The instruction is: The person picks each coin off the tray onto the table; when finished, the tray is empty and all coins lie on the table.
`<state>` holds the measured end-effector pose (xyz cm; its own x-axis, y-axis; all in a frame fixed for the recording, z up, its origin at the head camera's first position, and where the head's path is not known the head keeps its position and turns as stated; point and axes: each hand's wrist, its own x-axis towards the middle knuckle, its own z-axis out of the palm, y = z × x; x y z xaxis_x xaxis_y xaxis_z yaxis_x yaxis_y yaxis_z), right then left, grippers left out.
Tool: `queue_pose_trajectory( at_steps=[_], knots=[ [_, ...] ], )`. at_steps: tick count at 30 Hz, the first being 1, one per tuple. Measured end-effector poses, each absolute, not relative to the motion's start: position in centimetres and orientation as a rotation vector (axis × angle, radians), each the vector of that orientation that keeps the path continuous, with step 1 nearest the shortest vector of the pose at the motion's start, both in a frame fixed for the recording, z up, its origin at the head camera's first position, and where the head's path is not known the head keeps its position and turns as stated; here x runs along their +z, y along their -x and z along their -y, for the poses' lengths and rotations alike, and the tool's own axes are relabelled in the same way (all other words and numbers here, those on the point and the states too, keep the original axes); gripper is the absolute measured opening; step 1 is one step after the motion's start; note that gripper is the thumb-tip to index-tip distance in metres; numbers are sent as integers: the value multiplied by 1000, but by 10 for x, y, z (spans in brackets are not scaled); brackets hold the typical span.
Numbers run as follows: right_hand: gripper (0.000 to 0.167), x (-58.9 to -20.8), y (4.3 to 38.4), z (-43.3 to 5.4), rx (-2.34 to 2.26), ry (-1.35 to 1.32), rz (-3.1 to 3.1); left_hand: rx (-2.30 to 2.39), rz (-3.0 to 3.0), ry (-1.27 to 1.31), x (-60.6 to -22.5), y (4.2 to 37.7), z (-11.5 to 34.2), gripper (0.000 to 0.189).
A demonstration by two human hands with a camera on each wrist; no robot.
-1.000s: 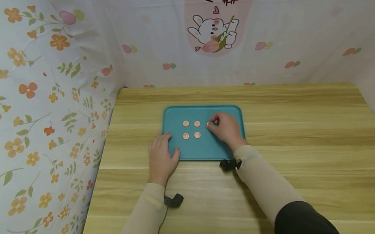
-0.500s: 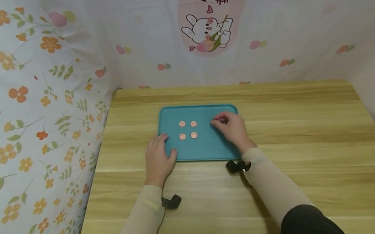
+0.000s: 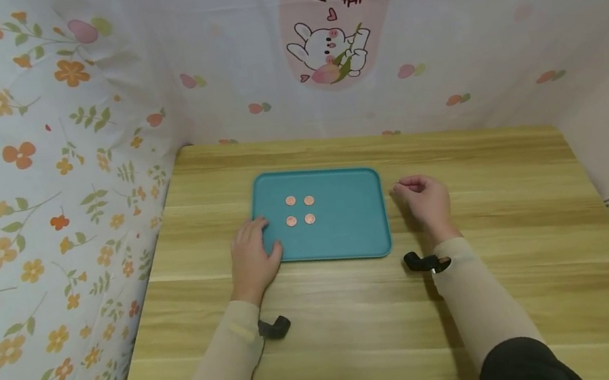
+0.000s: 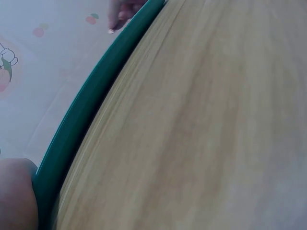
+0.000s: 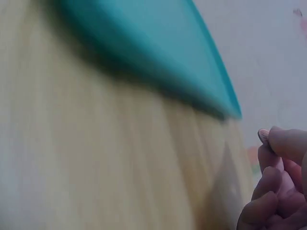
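My left hand (image 3: pixel 252 257) rests at the left rim of a teal tray (image 3: pixel 347 233), its fingers spread over the edge. Thumb and fingertips of my right hand (image 3: pixel 429 202) pinch a small coin (image 5: pixel 263 136), mostly covered by the fingers; the other fingers curl in beneath. That hand is off the tray, over the table to its right. Several copper coins lie flat in two rows on the tray's left half, among them an upper-left coin (image 3: pixel 291 201) and a lower-right coin (image 3: pixel 310 219).
The tray lies on a wood-grain table (image 3: pixel 339 331). Behind the table hangs a printed white curtain (image 3: pixel 234 48), and a flowered cloth (image 3: pixel 52 256) runs along the left side. Each wrist carries a small black camera, such as the left one (image 3: pixel 274 328).
My right hand has lifted a coin from the right part of the tray and carried it rightward past the rim. The left hand and the remaining coins keep their places.
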<state>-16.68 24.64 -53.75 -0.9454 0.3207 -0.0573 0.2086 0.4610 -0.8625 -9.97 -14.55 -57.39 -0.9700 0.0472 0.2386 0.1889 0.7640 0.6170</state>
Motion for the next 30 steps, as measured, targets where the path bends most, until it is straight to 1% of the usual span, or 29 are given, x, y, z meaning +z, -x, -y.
queue_pose_trajectory(
  at_steps=[9, 12, 30],
  knots=[
    [36, -538, 163, -278, 1496, 584, 2661, -990, 2730, 180, -574, 100, 148, 49],
    [34, -538, 163, -284, 1455, 593, 2672, -993, 2740, 180, -575, 100, 146, 49],
    [27, -543, 168, -288, 1174, 445, 2781, -992, 2746, 166, -573, 99, 144, 48]
  ],
)
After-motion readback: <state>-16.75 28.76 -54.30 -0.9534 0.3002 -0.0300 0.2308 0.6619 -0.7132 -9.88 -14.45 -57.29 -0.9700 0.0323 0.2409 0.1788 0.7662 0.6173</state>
